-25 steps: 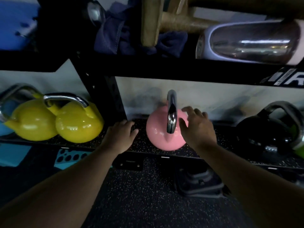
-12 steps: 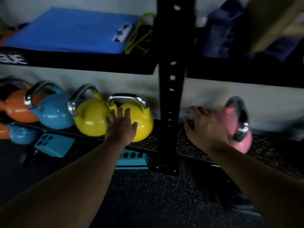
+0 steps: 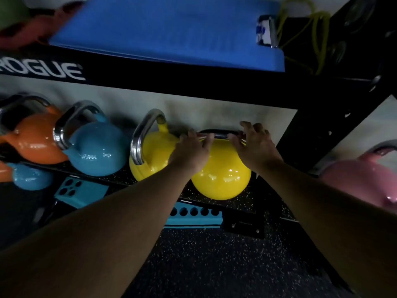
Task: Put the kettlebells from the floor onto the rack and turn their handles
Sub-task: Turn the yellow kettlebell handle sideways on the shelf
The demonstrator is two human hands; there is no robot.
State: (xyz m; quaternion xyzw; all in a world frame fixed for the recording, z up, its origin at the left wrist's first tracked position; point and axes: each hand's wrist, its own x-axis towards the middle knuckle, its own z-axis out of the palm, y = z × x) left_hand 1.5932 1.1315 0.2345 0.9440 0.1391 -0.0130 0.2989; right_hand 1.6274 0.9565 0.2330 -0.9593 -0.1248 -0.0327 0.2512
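Two yellow kettlebells stand on the lowest shelf of the black rack (image 3: 236, 205). The right yellow kettlebell (image 3: 223, 175) has its steel handle lying sideways across the top. My left hand (image 3: 191, 147) is curled on the left end of that handle and my right hand (image 3: 255, 143) grips its right end. The left yellow kettlebell (image 3: 150, 155) shows its handle edge-on, facing out. Further left on the shelf sit a blue kettlebell (image 3: 96, 149) and an orange kettlebell (image 3: 34, 138). A pink kettlebell (image 3: 365, 177) rests in the bay to the right.
A black upright post (image 3: 318, 130) separates the two bays. The shelf above holds a blue mat (image 3: 167, 29) and yellow-green cord (image 3: 313, 29). Teal blocks with holes (image 3: 191, 218) lie under the shelf on the speckled floor. A small blue kettlebell (image 3: 30, 177) sits low at left.
My view has swung left from the pink kettlebell. Both hands left it and moved onto the right yellow kettlebell's handle, closing on its two ends.
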